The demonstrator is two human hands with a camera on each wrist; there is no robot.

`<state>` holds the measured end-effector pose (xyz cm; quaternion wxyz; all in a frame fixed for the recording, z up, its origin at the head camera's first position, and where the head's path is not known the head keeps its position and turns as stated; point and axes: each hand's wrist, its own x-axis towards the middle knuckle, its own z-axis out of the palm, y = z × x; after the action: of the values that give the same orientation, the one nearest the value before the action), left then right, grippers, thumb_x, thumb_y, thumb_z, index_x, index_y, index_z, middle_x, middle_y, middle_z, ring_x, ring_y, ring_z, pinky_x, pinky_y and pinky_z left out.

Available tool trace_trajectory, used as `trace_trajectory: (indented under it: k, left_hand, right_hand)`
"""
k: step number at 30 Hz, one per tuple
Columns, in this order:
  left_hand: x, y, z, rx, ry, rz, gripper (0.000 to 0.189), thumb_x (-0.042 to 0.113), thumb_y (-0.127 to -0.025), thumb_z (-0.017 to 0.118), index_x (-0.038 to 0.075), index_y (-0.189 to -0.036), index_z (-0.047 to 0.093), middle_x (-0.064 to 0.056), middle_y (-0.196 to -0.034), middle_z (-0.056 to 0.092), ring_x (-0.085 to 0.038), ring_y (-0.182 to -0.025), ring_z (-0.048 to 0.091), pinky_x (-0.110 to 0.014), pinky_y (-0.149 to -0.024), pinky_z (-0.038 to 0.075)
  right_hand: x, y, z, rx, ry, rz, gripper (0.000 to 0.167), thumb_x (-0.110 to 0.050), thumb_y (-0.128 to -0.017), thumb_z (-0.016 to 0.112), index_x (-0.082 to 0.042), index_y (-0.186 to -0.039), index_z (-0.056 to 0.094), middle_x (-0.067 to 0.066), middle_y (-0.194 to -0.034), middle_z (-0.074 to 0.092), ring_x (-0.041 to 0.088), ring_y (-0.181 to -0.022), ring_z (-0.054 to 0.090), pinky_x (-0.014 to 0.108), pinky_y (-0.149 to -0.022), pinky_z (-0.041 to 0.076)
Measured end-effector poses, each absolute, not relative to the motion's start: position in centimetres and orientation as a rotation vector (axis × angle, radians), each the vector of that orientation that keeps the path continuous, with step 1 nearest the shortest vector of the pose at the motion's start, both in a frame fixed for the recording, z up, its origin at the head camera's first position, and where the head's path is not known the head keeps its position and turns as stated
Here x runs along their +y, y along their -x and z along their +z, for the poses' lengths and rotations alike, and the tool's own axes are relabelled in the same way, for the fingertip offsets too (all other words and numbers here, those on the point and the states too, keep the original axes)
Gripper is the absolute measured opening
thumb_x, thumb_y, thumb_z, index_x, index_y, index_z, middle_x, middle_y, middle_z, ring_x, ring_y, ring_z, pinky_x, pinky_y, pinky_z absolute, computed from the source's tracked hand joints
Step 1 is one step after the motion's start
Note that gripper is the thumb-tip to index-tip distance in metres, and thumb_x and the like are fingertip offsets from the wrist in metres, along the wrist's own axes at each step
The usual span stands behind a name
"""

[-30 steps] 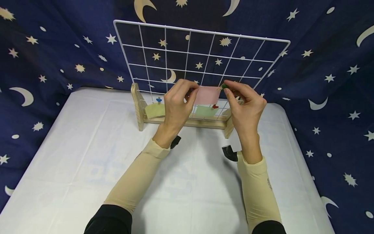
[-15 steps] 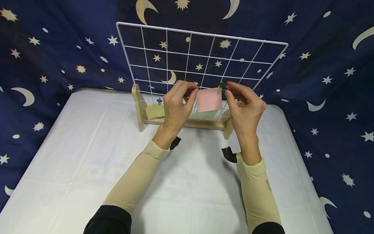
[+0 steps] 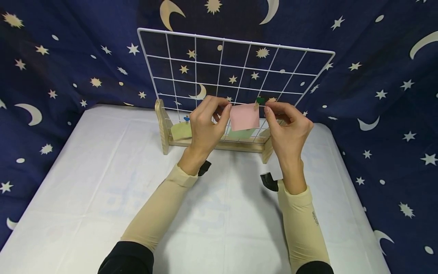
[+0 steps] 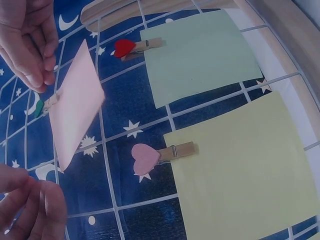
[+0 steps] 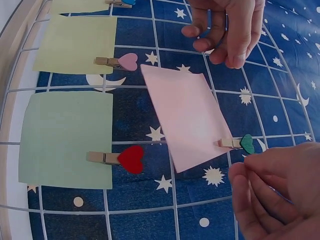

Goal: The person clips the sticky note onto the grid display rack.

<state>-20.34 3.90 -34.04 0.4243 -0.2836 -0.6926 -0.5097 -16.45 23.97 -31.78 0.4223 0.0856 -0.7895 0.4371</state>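
Note:
A pink paper (image 3: 244, 117) hangs on the white wire grid (image 5: 175, 190) from a small wooden clothespin with a green heart (image 5: 247, 144), clipped at its upper right corner. My right hand (image 3: 289, 125) is right beside that clothespin, its thumb and fingertips bent and a small gap from the green heart in the right wrist view. My left hand (image 3: 208, 121) hovers by the paper's upper left corner, fingers loosely curled with nothing between them. In the right wrist view its fingertips (image 5: 235, 61) are apart from the paper.
Lower on the grid hang a green paper (image 5: 65, 140) under a red-heart clothespin (image 5: 131, 159) and a yellow paper (image 4: 245, 175) under a pink-heart clothespin (image 4: 146, 160). A blue clothespin (image 3: 186, 119) is at the left. Wooden feet (image 3: 162, 127) support the grid on a white-covered table (image 3: 113, 190).
The pink paper has swung down in front of the green paper, and the green-heart clothespin now sits on the grid. My right fingers have let go of it and drawn slightly down.

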Motion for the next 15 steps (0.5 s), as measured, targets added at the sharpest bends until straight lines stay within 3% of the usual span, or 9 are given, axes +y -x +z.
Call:
trace_trajectory:
  k: [10, 15]
  left_hand:
    - [3.96, 20.15, -34.12, -1.740, 0.737, -1.256, 0.011, 0.005, -0.097, 0.071, -0.001, -0.088, 0.072, -0.011, -0.076, 0.066, -0.020, -0.062, 0.062, -0.028, -0.054, 0.052]
    - [4.48, 20.09, -34.60, -1.750, 0.758, -1.254, 0.011, 0.006, -0.097, 0.071, 0.001, -0.087, 0.073, -0.008, -0.075, 0.066, -0.019, -0.061, 0.061, -0.027, -0.055, 0.052]
  right_hand:
    - [23.74, 16.10, -31.72, -2.026, -0.179, 1.110, 0.010, -0.011, -0.093, 0.081, -0.001, -0.095, 0.083, 0.011, -0.090, 0.080, -0.003, -0.075, 0.066, 0.016, -0.071, 0.051]
    - [23.32, 15.81, -32.12, -2.053, -0.313, 1.046, 0.015, -0.016, -0.096, 0.079, -0.002, -0.097, 0.083, 0.011, -0.088, 0.080, 0.013, -0.074, 0.073, 0.017, -0.073, 0.054]
